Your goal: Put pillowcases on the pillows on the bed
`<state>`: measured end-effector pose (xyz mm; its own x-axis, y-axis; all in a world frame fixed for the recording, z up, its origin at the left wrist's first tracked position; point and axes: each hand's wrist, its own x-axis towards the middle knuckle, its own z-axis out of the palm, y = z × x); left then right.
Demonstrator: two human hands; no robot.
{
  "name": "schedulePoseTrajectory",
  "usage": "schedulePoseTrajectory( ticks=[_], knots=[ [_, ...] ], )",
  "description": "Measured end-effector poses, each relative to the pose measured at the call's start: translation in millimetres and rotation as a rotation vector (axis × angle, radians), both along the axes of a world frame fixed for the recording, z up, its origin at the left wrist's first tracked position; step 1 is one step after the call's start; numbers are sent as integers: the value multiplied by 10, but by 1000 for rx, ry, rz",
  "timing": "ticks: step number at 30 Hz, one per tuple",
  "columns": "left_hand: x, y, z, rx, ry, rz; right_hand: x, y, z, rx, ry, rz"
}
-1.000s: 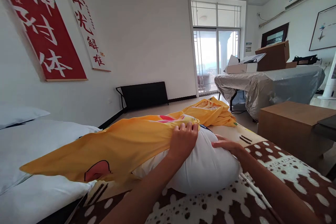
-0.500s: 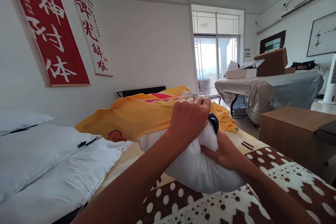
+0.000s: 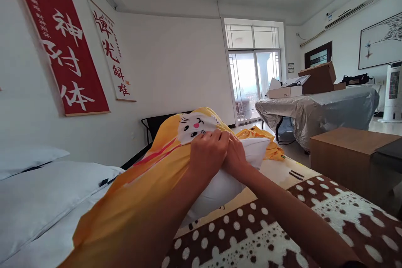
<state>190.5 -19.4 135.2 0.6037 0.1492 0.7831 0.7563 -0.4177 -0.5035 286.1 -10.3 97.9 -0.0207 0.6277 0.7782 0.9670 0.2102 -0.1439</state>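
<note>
A yellow pillowcase (image 3: 157,167) with a printed white animal face is drawn partly over a white pillow (image 3: 216,190). The pillow's bare corner sticks out on the right. My left hand (image 3: 209,150) is closed over the pillowcase just below the printed face, knuckles up. Pressed against it, my right hand (image 3: 235,155) is closed at the same spot, its fingertips hidden behind the fabric. Both hands seem to grip the case's edge; whether the right one also pinches the pillow, I cannot tell.
White pillows (image 3: 56,201) lie stacked at the left. Under everything spreads a brown-and-cream patterned blanket (image 3: 251,234). Another yellow cloth (image 3: 273,146) lies crumpled beyond the pillow. A wooden box-like cabinet (image 3: 342,159) stands at the right, before a plastic-covered table (image 3: 314,109) with cartons.
My right hand has moved from the pillow's white corner up beside my left hand. The pillowcase has swung toward me on the left, and its printed face now shows. The view has tilted upward slightly.
</note>
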Motion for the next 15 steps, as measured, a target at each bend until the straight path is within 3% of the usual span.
schedulePoseTrajectory(
  ticks=[4,8,12,15],
  knots=[
    [-132,-36,-133,69,-135,138,-36,132,117,-11,8,-94],
    [-489,-39,-456,143,-197,278,85,282,193,-90,123,-225],
    [-855,202,-850,107,-298,295,189,460,188,-205,229,-259],
    [-885,484,-973,58,-369,289,292,563,78,-259,234,-235]
  ],
)
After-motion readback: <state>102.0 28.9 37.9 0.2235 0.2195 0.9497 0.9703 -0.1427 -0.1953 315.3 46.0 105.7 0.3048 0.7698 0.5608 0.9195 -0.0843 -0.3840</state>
